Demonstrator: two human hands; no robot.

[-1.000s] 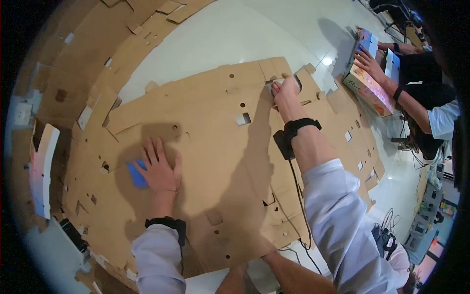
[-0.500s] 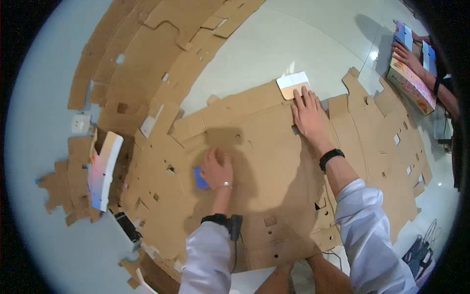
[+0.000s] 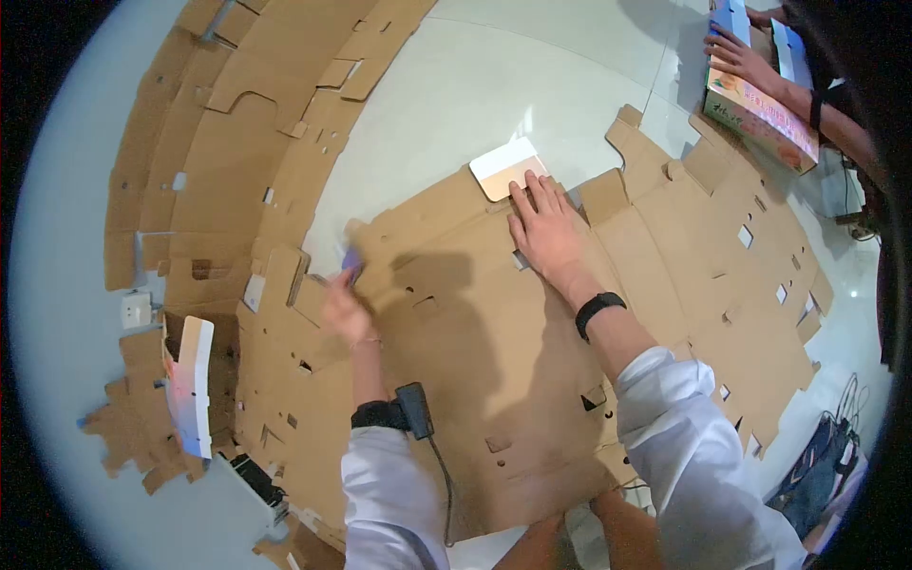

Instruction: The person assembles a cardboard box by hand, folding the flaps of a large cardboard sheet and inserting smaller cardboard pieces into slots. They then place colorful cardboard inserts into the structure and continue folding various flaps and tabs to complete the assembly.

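Observation:
A large flattened cardboard sheet (image 3: 446, 342) with several cut holes and slots lies in front of me. My right hand (image 3: 551, 233) rests flat on its far edge, fingers spread, the tips touching a white-and-tan flap (image 3: 508, 168). My left hand (image 3: 347, 309), smeared by motion, is at the sheet's left edge. From its fingertips sticks out a small blue piece (image 3: 351, 263) that it grips; its exact kind is too blurred to name.
More cut cardboard (image 3: 209, 161) stands along the left. A printed carton piece (image 3: 190, 389) leans there near a wall socket (image 3: 136, 310). At far right, another person's hand (image 3: 746, 62) holds a printed box (image 3: 760, 119). A dark bag (image 3: 812, 470) lies at lower right.
My left hand has moved up and left with the blue piece, from the sheet's middle to its edge. My right hand still presses by the flap. The view has shifted to the right.

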